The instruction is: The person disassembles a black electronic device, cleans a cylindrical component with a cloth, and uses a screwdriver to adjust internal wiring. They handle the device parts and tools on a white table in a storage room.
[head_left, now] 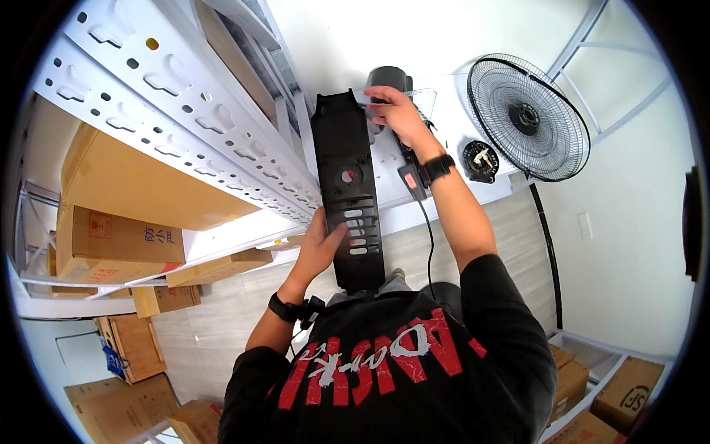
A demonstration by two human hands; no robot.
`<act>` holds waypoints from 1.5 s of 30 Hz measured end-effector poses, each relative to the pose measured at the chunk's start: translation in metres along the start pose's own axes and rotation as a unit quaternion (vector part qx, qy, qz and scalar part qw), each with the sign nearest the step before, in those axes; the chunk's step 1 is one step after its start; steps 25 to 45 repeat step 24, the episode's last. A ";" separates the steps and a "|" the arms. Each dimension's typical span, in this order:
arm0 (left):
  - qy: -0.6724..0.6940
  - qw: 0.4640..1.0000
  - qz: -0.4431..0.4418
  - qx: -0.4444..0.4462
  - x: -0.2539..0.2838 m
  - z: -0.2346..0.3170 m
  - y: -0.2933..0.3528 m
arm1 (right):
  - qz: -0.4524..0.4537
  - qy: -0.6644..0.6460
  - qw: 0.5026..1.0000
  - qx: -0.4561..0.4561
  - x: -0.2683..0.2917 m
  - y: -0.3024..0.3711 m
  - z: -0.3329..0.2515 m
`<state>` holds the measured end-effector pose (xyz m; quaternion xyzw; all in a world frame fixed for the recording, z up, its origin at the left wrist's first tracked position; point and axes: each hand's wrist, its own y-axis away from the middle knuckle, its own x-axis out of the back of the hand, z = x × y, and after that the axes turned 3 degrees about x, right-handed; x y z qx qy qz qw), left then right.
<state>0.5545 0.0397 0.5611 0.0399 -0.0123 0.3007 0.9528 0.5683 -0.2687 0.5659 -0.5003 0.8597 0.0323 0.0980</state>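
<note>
A long black plastic housing (344, 159) with a round hole and a row of slots stands lengthwise in front of me, its far end over the white table. My left hand (319, 246) grips its left edge near the lower end, with the thumb across the slotted face. Beside the far right end is my right hand (398, 117), fingers stretched and apart, holding nothing that I can see. Its fingertips come close to the housing's edge; whether they touch cannot be made out. A dark grey rounded part (390, 77) stands just beyond that hand.
On the white table (451, 111) are a round black fan guard (526, 117) and a small round black part (481, 160). A black box (411, 179) trails a cable (432, 248). White metal shelving (185, 111) rises at left, with cardboard boxes (122, 248).
</note>
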 end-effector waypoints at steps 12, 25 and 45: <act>0.102 0.993 -0.034 -0.042 -0.042 -0.033 -0.040 | 0.024 0.129 0.991 -0.014 0.029 0.172 -0.032; 0.016 0.945 -0.323 -0.054 -0.051 -0.065 -0.046 | 0.180 0.258 0.946 -0.078 -0.010 0.283 0.027; 0.016 0.945 -0.323 -0.054 -0.051 -0.065 -0.046 | 0.180 0.258 0.946 -0.078 -0.010 0.283 0.027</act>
